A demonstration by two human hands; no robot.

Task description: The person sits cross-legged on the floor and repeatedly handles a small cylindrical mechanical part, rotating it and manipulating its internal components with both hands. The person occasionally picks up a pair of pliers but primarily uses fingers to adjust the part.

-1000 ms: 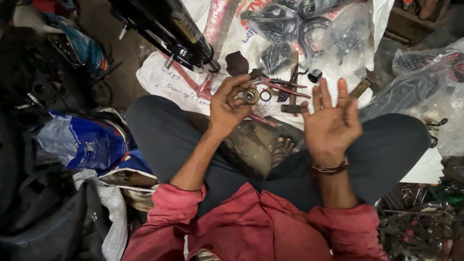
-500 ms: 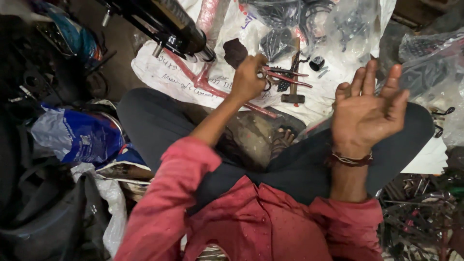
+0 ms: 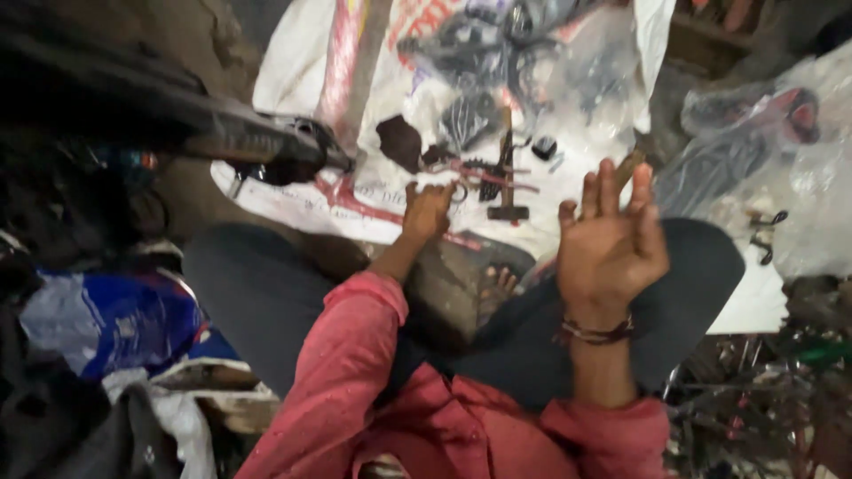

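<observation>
Left hand (image 3: 428,211) is reaching out onto the crinkly white plastic sheet (image 3: 373,191), fingers curled around a small metal ring (image 3: 459,191) lying right by the rusty hammer-shaped tool (image 3: 507,177). Right hand (image 3: 611,244) is just hanging in the air, palm up, fingers spread, holding nothing.

The person sits cross-legged with a printed white woven sack sheet (image 3: 373,191) spread on the ground at twelve o'clock. On that sheet, the left hand (image 3: 428,211) rests at its near edge, touching a small metal ring (image 3: 459,191). A rusty T-shaped metal tool (image 3: 507,173) lies just at the ring's three o'clock, and a dark lump of material (image 3: 399,142) at its ten o'clock. The right hand (image 3: 611,241) hangs above the right knee. A long black tubular part (image 3: 266,142) lies at ten o'clock, a crumpled blue plastic bag (image 3: 115,319) at eight o'clock, and clear plastic bags of parts (image 3: 763,151) at two o'clock.
</observation>
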